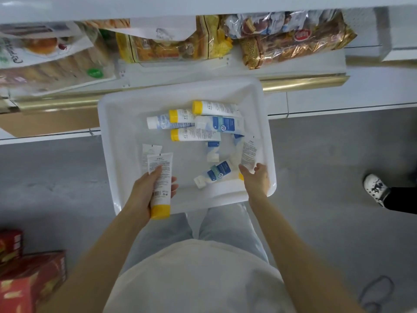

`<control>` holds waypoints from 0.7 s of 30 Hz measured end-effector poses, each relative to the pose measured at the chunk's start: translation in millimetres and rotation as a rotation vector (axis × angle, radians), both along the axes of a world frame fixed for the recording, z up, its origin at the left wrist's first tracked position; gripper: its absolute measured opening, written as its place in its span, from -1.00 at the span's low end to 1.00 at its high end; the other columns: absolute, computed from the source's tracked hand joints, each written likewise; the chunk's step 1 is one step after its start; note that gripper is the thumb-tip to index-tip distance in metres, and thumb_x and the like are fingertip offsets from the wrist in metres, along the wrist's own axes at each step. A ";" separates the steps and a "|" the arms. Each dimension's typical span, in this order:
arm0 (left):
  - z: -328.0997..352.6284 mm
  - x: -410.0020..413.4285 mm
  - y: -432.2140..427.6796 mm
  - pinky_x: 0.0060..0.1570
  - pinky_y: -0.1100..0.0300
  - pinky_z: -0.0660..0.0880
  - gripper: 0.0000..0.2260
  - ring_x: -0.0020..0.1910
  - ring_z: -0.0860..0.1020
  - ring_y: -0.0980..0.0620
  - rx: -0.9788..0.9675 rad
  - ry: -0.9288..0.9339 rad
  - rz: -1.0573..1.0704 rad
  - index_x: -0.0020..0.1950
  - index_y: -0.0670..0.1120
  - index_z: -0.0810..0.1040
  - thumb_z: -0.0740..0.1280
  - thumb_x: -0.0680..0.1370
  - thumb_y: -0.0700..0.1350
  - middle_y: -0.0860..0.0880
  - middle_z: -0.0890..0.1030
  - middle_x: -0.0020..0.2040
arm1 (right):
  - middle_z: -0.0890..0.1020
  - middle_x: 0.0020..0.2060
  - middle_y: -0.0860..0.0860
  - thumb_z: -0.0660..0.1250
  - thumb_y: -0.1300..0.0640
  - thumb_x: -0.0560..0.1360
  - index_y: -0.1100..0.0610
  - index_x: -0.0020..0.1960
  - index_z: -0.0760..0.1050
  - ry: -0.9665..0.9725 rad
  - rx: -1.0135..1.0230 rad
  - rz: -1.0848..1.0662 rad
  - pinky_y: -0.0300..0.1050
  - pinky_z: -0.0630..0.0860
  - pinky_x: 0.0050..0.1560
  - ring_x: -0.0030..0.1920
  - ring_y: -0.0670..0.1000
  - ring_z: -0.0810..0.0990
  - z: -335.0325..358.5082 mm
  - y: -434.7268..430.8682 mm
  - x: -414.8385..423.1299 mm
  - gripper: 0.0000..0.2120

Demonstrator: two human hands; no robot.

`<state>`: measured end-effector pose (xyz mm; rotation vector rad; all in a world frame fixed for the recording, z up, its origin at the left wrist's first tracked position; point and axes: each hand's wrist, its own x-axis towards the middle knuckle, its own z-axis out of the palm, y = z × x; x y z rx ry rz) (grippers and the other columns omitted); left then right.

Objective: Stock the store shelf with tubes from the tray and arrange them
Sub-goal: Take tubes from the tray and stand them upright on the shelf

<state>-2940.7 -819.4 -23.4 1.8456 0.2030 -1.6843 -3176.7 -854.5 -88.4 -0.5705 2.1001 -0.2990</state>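
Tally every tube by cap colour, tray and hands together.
Yellow-capped white plastic tubes: 5
White-capped blue-labelled tubes: about 5, overlapping
Tube with cap hidden, behind the one in the left hand: 1
Total: about 11

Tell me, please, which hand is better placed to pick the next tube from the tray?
Right: the right hand is open beside a tube in the tray; the left hand grips two tubes.

Tubes (195,134) in tray (108,141), shelf (293,83) behind.
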 end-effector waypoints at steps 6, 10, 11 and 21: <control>-1.8 3.0 11.1 -0.36 0.18 0.61 -0.73 -0.30 0.67 -0.02 -0.002 -0.013 0.013 0.23 -0.15 0.49 0.27 0.59 -0.05 -0.15 0.68 -0.11 | 0.49 0.26 0.10 0.35 -0.09 0.51 0.15 0.44 0.24 -0.064 0.033 -0.161 -0.04 0.49 0.17 0.21 0.14 0.51 -30.6 -18.2 14.6 -0.38; 1.6 8.2 14.8 -0.36 0.19 0.61 -0.83 -0.29 0.66 -0.01 -0.007 -0.032 0.023 0.12 -0.10 0.52 0.26 0.60 -0.05 -0.14 0.68 -0.12 | 0.58 0.00 0.08 0.33 -0.07 0.53 0.18 0.26 0.46 -0.021 0.040 -0.030 -0.10 0.47 -0.07 -0.05 0.08 0.54 -40.1 -23.8 13.2 -0.59; 2.1 9.4 15.4 -0.35 0.19 0.61 -0.84 -0.29 0.66 -0.01 -0.006 -0.033 0.031 0.09 -0.10 0.52 0.26 0.60 -0.05 -0.14 0.68 -0.12 | 0.58 -0.07 0.06 0.32 -0.06 0.54 0.20 0.18 0.51 -0.018 0.038 0.026 -0.11 0.48 -0.11 -0.12 0.06 0.52 -41.9 -24.8 10.9 -0.63; 13.0 10.0 11.2 -0.32 0.15 0.62 -0.76 -0.26 0.67 -0.01 -0.064 0.105 0.038 0.23 -0.14 0.48 0.26 0.59 -0.10 -0.12 0.68 -0.08 | 0.62 -0.05 0.09 0.32 0.01 0.55 0.17 0.08 0.51 -0.077 0.021 0.241 -0.06 0.49 -0.14 -0.10 0.08 0.55 -28.2 -17.8 3.8 -0.76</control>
